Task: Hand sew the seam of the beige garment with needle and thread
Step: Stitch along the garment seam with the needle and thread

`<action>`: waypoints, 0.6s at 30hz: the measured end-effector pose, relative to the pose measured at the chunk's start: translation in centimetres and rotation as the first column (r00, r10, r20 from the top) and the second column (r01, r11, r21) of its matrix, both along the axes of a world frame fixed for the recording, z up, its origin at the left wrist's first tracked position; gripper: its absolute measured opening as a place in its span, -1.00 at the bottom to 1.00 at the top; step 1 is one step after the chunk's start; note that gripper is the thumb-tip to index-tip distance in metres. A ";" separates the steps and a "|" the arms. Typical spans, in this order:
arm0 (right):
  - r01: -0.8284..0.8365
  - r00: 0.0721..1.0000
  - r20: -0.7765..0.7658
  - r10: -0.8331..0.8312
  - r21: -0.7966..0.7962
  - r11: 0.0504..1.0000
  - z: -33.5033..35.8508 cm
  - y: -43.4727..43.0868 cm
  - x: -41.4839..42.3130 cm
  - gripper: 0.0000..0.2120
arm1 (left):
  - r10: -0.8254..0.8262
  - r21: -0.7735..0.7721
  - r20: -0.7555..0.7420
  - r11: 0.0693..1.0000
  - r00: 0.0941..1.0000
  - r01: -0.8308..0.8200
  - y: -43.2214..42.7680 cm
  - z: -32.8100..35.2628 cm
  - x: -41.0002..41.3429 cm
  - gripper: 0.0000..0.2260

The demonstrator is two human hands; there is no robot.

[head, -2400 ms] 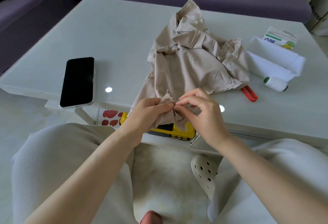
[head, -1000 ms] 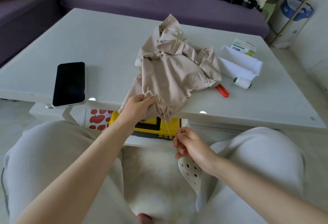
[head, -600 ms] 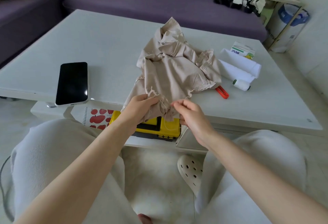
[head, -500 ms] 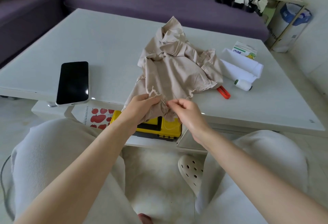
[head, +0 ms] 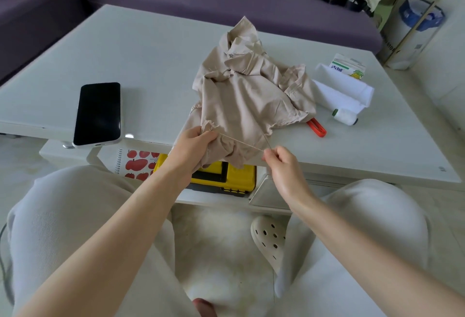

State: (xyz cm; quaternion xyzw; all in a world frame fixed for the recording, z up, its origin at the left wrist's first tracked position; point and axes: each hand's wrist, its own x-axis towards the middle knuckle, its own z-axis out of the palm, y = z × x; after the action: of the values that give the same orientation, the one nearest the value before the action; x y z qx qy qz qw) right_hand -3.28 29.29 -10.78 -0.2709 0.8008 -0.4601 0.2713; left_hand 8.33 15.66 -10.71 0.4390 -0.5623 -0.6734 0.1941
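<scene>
While the left hand (head: 193,145) grips the frayed seam edge of the beige garment (head: 251,95) at the worktop's (head: 151,60) near rim, the right hand (head: 279,163) pinches the needle (head: 267,141). The taut thread (head: 241,142) runs left to right between them. Farther off, the writing on the pineapple carton (head: 348,66) is unreadable.

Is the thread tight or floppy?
Tight: the thread runs straight from the garment in the left hand to the right hand's needle.

Right hand (head: 281,163) left garment (head: 246,95), moved right along table (head: 151,52) front edge; thread (head: 241,142) now taut from seam to needle (head: 267,142) it pinches.
</scene>
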 end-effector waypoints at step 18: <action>-0.075 0.990 -0.129 0.063 -0.090 0.993 -0.1 0.1 -2.1 -0.70 | -0.087 -0.112 0.064 0.989 0.994 0.094 1.3 1.1 -0.1 -0.76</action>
State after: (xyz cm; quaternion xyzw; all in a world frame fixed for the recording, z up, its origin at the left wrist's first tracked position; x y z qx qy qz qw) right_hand -5.37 29.44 -10.84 -0.3397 0.7836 -0.4700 0.2230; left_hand 8.28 16.98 -9.64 0.4206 -0.6249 -0.6350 0.1716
